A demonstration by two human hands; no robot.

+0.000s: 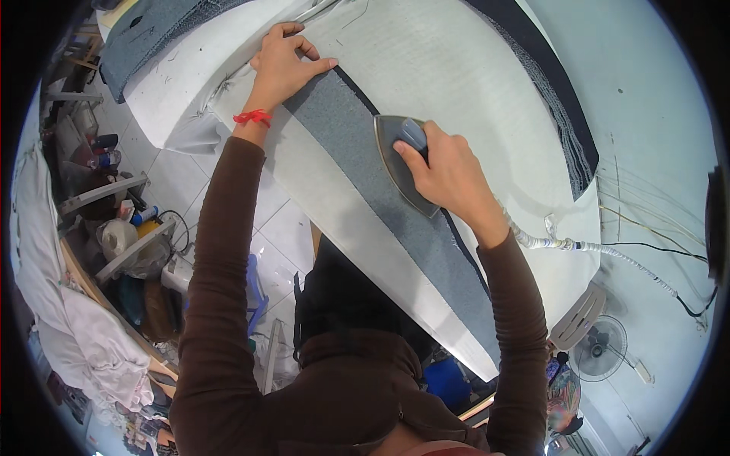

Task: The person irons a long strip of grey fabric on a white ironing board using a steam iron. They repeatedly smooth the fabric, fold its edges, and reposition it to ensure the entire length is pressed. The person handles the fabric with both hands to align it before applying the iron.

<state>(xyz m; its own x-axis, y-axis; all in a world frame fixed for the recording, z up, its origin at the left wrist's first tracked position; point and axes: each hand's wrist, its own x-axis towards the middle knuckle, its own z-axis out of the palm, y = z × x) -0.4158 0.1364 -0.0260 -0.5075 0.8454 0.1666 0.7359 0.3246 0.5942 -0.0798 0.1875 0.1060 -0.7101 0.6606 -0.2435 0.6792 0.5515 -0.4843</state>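
A long strip of grey-blue denim-like fabric [327, 121] with a dark folded edge lies slantwise over the white-covered ironing board [449, 68]. My right hand [456, 175] is wrapped round the grey handle of an iron [390, 156]. The iron's soleplate rests on the strip near its dark edge, about midway along. At the strip's far end is my left hand [285, 67], a red band at its wrist. Its fingers are apart, and the thumb touches the fabric's far corner.
Dark denim pieces [559, 114] lie along the board's right side, and more denim [152, 45] at the far left. A wrapped cord [544, 242] runs from the iron toward the right wall. A fan [601, 346] stands lower right. Cluttered shelving [122, 235] fills the left.
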